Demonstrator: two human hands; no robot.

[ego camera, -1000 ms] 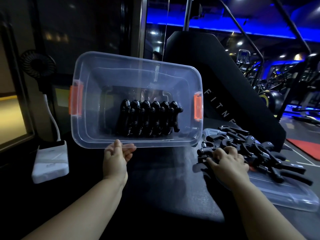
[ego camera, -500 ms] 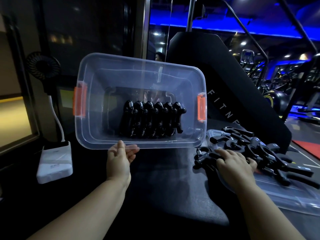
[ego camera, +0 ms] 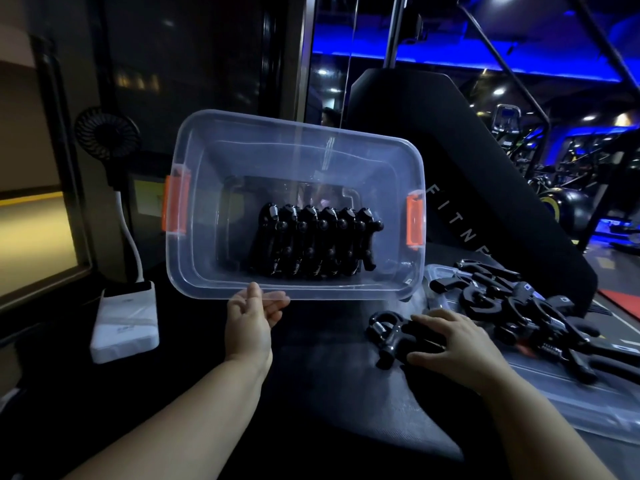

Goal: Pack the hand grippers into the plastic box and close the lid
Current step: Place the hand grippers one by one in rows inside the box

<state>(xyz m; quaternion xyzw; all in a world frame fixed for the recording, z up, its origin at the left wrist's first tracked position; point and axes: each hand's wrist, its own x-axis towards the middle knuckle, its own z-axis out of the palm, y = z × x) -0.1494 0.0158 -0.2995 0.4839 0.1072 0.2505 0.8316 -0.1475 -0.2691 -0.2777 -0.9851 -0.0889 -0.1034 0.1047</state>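
A clear plastic box [ego camera: 194, 258] with orange latches is tipped toward me on the dark surface. My left hand [ego camera: 251, 322] grips its near rim. Inside stands a tight row of several black hand grippers [ego camera: 313, 245]. My right hand [ego camera: 453, 344] lies over one black hand gripper [ego camera: 389, 336] on the surface to the right of the box, fingers curled on its handles. A loose pile of hand grippers [ego camera: 526, 311] rests on the clear lid [ego camera: 554, 400] at the right.
A white power bank [ego camera: 126, 323] with a small black fan [ego camera: 107, 135] on a white stalk stands at the left. A black padded gym bench [ego camera: 460, 174] rises behind the box. Gym machines fill the far right.
My right hand has drawn one hand gripper out of the pile, toward me and to the left. The left hand still holds the tipped box.
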